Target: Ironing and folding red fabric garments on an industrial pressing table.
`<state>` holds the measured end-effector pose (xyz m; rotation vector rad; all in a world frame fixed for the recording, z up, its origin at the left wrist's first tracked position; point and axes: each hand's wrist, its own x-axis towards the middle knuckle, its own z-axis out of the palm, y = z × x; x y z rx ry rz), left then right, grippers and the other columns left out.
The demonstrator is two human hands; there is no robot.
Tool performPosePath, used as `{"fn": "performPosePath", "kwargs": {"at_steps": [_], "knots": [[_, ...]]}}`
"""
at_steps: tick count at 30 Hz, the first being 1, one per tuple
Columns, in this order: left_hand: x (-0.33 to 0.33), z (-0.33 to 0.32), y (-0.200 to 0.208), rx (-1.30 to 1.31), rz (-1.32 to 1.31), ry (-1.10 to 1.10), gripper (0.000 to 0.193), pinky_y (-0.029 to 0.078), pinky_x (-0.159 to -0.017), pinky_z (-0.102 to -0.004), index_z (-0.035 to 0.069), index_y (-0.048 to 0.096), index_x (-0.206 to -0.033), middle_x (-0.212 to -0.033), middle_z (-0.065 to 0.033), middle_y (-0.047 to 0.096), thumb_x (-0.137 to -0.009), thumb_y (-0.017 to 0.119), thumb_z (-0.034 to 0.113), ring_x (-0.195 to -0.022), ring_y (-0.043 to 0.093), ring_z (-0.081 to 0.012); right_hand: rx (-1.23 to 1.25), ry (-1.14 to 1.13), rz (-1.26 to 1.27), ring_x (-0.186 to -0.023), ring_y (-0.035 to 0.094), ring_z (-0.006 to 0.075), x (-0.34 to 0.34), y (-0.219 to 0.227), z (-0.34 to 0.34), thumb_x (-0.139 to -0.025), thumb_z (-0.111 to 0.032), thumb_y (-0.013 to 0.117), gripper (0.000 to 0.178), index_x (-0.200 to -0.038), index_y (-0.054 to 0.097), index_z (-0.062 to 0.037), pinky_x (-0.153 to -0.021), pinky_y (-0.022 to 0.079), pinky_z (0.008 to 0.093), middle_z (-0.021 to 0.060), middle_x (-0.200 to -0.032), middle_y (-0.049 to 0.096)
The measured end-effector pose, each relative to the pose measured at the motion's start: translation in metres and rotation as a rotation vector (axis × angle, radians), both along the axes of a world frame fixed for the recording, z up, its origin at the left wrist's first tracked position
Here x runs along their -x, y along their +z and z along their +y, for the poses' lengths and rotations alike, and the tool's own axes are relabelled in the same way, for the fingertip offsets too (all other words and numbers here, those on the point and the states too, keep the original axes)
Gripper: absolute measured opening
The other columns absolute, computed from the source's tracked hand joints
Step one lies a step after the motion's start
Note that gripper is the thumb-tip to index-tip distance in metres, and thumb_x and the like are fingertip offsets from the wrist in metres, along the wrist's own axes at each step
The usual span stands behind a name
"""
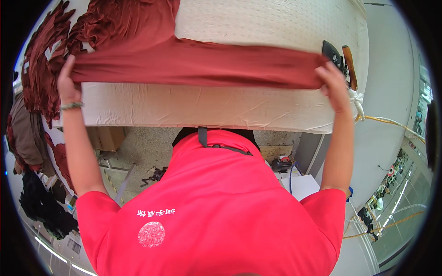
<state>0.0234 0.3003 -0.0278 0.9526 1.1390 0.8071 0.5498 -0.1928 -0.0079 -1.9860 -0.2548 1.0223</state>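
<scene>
A dark red knit garment (198, 64) lies on the padded ironing table (207, 103), one long sleeve drawn out sideways between my two hands. At the sleeve's left end, by the body of the garment, my left hand (69, 87) grips the fabric edge with its thumb up. The sleeve's far right end is held in my right hand (336, 89), fingers bent round it and slightly blurred. Just beyond that hand stands a black iron (332, 53) with a brown wooden handle (350, 68), partly hidden by the hand.
Piled dark red garments (43, 69) hang over the table's left side, near a brown-grey cloth (26, 133) and a black cloth (43, 204). A white cloth knot (357, 102) and a yellow hose (391, 121) are at the right edge. A cardboard box (107, 138) sits below.
</scene>
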Motion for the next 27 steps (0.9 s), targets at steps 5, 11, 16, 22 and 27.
{"fn": "performPosePath", "kwargs": {"at_steps": [5,11,16,22,27], "knots": [[0.024,-0.003,-0.001,-0.255,0.18,0.036,0.033,0.045,-0.108,-0.0362,-0.005,0.068,-0.122,-0.125,-0.0136,0.069,-0.098,0.062,0.017,-0.118,0.064,-0.0224,-0.016,-0.076,-0.108,-0.058,0.049,0.0026,-0.01,0.038,0.004,-0.094,-0.028,0.07,0.048,-0.132,0.06,-0.0022,-0.047,0.031,0.0193,-0.0044,-0.089,0.058],[0.062,-0.129,-0.076,0.143,0.78,-0.184,0.025,0.051,-0.072,-0.0245,0.005,0.072,-0.113,-0.109,-0.0031,0.072,-0.1,0.064,0.025,-0.089,0.065,-0.0096,0.256,0.281,0.117,-0.068,0.056,0.0041,0.001,-0.031,-0.07,-0.094,-0.028,0.07,0.043,-0.132,0.063,-0.0093,-0.053,0.038,0.0218,-0.0047,-0.081,0.064],[0.057,-0.157,-0.07,0.047,0.521,-0.138,0.023,0.044,-0.056,-0.0205,0.006,0.069,-0.111,-0.102,0.0015,0.071,-0.1,0.065,0.026,-0.078,0.06,-0.0039,0.254,0.377,-0.24,-0.069,0.062,0.0072,0.016,-0.076,-0.097,-0.094,-0.027,0.072,0.043,-0.13,0.065,-0.0062,-0.062,0.046,0.0242,-0.0025,-0.085,0.07],[0.044,-0.159,-0.067,0.087,0.418,-0.045,0.034,0.052,-0.077,-0.0268,0.002,0.065,-0.125,-0.109,-0.0025,0.071,-0.098,0.068,0.023,-0.09,0.064,-0.0101,0.24,0.224,-0.45,-0.082,0.06,0.0041,0.044,-0.071,-0.08,-0.096,-0.019,0.07,0.042,-0.133,0.062,0.0002,-0.074,0.049,0.0223,0.0013,-0.101,0.072],[0.079,-0.145,-0.078,-0.083,0.626,-0.149,0.043,0.05,-0.093,-0.0302,-0.001,0.062,-0.132,-0.116,-0.0036,0.07,-0.096,0.071,0.022,-0.1,0.065,-0.0144,-0.105,0.035,-0.073,-0.08,0.062,0.0041,0.044,-0.09,-0.109,-0.096,-0.017,0.071,0.038,-0.126,0.064,0.0047,-0.07,0.049,0.0221,-0.0014,-0.095,0.072]]}}
